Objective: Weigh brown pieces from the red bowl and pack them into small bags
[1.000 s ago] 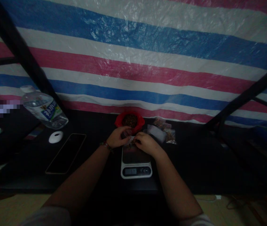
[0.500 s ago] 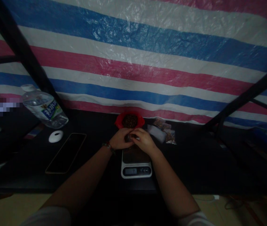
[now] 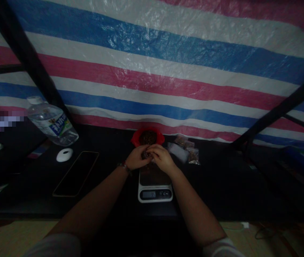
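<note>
Over the back of a white kitchen scale, my left hand and my right hand meet, fingertips together. Between them is a small plastic bag with something dark in it, mostly covered by the fingers. Both hands are closed on it. The scale's lit display has digits that look like 95. Just beyond my fingers stands a red bowl holding small brown pieces. To the right of my right hand lie clear flat bags and several small filled zip bags.
On the left are a large clear bottle, a white mouse-shaped object and a dark phone on the black table. Striped plastic sheeting hangs behind, with slanting black frame bars at both sides.
My fingers have shifted slightly on the small bag, the right hand's fingertips drawing closer to the left hand. The scale's display looks the same.
</note>
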A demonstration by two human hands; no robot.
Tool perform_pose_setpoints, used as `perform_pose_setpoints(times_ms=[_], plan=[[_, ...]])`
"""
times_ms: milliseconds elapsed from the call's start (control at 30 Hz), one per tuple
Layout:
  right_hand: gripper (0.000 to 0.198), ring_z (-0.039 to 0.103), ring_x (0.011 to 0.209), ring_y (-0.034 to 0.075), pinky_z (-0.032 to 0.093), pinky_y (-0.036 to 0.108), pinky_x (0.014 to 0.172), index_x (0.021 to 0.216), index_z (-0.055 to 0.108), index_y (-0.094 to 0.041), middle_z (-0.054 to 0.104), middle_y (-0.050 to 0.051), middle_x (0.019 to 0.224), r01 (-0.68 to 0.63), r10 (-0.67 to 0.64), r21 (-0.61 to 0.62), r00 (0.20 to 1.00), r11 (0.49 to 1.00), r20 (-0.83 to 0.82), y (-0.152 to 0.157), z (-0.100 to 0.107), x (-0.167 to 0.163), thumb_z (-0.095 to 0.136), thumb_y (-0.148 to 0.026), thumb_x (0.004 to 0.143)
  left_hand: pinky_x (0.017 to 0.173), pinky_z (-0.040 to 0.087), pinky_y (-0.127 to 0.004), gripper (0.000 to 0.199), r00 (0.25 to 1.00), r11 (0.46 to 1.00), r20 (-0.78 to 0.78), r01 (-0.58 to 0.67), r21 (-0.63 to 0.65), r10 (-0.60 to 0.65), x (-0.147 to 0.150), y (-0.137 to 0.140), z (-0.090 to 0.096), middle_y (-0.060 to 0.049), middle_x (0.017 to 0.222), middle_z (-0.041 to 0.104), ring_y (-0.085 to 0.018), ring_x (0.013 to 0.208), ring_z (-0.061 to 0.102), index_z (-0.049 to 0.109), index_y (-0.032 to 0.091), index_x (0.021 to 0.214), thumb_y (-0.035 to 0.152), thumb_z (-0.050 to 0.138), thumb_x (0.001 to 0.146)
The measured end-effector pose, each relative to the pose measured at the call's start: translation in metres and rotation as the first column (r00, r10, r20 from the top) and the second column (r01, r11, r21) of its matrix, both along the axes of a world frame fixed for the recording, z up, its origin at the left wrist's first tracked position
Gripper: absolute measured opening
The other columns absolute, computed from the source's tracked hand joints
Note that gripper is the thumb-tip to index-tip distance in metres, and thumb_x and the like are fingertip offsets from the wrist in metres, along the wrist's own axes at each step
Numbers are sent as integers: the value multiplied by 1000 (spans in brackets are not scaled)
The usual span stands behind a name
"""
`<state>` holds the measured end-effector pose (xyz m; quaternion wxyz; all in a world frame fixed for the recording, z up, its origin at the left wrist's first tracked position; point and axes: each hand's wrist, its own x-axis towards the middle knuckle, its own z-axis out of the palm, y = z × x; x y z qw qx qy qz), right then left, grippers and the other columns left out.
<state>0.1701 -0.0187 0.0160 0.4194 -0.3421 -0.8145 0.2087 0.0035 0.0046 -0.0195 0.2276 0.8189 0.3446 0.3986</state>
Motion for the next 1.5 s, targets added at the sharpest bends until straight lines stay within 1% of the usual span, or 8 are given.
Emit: perform_pose_setpoints(times_ms=[333, 500, 667, 767, 867, 1000, 1167, 1500], plan=[[38, 60, 92, 16, 47, 31, 86, 93, 69, -18, 66, 6, 94, 220, -223, 98, 975, 971, 16, 12, 37, 41, 40, -1, 76, 77, 51, -31, 48, 997, 992, 25, -64, -110, 67, -5, 3, -4, -7, 94, 68, -19, 83, 64, 54, 14, 122, 37, 58, 80], [22, 60, 83, 16, 47, 30, 77, 102, 66, -20, 65, 6, 95, 247, -232, -45, 947, 968, 221, -39, 60, 96, 53, -18, 84, 73, 51, -29, 47, 994, 989, 24, -105, -108, 108, -5, 3, -3, -5, 93, 68, -18, 77, 63, 57, 15, 120, 39, 57, 80], [43, 57, 74, 13, 47, 23, 64, 108, 64, -22, 62, 3, 96, 153, 65, -471, 908, 869, 414, -125, 29, 123, 76, -32, 68, 75, 51, -30, 48, 993, 988, 12, -116, -99, 117, -5, 7, -7, -6, 96, 67, -19, 80, 63, 57, 15, 120, 41, 57, 80], [42, 58, 75, 13, 47, 23, 65, 104, 65, -22, 61, 3, 95, 182, 113, -543, 878, 820, 465, -158, -1, 121, 78, -24, 65, 77, 51, -31, 48, 993, 988, 25, -116, -102, 119, -5, 9, -10, -6, 96, 67, -19, 82, 63, 58, 15, 120, 41, 57, 80], [21, 60, 82, 13, 47, 24, 74, 92, 68, -21, 62, 2, 91, 206, 77, -504, 872, 839, 484, -170, -19, 117, 69, -12, 73, 79, 50, -32, 48, 990, 985, 24, -138, -100, 141, -5, 9, -11, -7, 98, 67, -20, 85, 63, 58, 15, 119, 42, 56, 80], [9, 60, 82, 13, 48, 25, 76, 82, 67, -20, 63, 2, 87, 223, -9, -447, 902, 867, 431, -159, -22, 119, 63, -13, 78, 80, 50, -32, 49, 988, 984, 22, -148, -97, 150, -5, 8, -10, -7, 98, 67, -21, 86, 63, 58, 14, 120, 43, 56, 80], [6, 59, 96, 16, 48, 30, 85, 85, 66, -18, 61, 8, 104, 396, -320, -193, 887, 898, 333, -119, -27, 122, 62, -18, 80, 78, 51, -32, 49, 988, 983, 13, -152, -104, 154, -5, 8, -11, -7, 96, 67, -20, 82, 63, 58, 15, 120, 43, 56, 80], [9, 64, 81, 17, 51, 31, 77, 86, 68, -18, 69, 6, 87, 399, -332, -46, 816, 916, 474, -53, -43, 108, 61, -17, 80, 78, 52, -33, 45, 992, 988, 63, -104, -112, 111, -5, 3, -4, -7, 96, 68, -20, 83, 65, 58, 15, 118, 38, 58, 79]])
